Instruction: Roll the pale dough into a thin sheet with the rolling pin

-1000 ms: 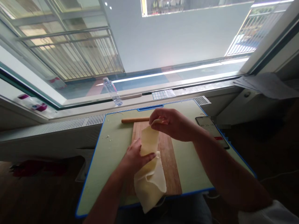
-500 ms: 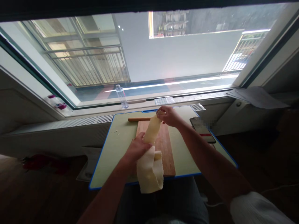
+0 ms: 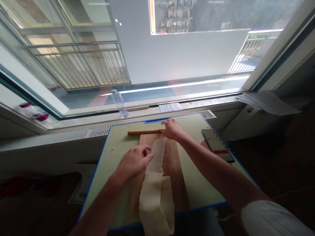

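A long strip of rolled-out dough (image 3: 156, 186) lies lengthwise on a wooden cutting board (image 3: 176, 180). Its near end is folded and hangs past the board's front edge. My left hand (image 3: 134, 160) is just left of the strip, thumb and fingers curved apart with nothing between them. At the far end of the board lies a wooden rolling pin (image 3: 144, 132). My right hand (image 3: 173, 128) has its fingers bent over the pin's right end, beside the far end of the dough. That hand hides the right end of the pin.
The board rests on a small pale-green table (image 3: 118, 141) with a blue rim. A phone (image 3: 219, 147) lies at its right side. Small dough crumbs (image 3: 112, 149) are at the left. A clear bottle (image 3: 119, 104) stands on the windowsill behind. Papers (image 3: 268, 102) lie at the right.
The dough strip was held up between both hands and now lies on the board. Both hands have let it go; the left moved left, the right onto the rolling pin. The view shifted slightly.
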The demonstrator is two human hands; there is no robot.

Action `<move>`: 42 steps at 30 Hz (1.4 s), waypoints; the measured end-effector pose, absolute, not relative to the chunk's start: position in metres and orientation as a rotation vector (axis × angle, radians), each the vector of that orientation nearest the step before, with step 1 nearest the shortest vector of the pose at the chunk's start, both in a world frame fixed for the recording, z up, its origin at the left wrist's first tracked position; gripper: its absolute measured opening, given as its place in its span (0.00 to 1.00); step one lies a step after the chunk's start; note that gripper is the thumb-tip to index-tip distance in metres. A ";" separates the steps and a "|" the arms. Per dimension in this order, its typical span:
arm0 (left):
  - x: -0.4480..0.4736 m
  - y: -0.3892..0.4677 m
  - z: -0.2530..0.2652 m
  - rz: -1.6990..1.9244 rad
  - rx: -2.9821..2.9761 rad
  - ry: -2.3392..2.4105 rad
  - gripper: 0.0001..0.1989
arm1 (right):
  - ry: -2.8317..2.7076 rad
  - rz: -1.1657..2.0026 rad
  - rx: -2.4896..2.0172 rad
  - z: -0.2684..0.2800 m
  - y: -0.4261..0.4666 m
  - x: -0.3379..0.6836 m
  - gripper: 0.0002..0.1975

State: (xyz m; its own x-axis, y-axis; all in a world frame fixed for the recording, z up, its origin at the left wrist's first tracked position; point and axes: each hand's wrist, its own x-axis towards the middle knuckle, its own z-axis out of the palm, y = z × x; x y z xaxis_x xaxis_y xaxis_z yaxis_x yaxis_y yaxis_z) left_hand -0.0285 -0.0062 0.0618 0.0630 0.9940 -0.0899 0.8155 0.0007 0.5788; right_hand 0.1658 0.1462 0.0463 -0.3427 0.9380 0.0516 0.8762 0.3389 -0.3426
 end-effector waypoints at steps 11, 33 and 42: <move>-0.014 0.029 0.023 0.474 2.253 1.713 0.23 | -2.595 0.352 -1.479 0.045 0.169 0.148 0.15; -0.034 0.041 0.053 0.997 2.241 2.091 0.17 | -2.384 0.434 -1.568 0.052 0.070 0.199 0.10; -0.025 0.077 0.020 0.356 2.248 2.117 0.24 | -2.430 0.293 -1.533 0.031 0.075 0.191 0.23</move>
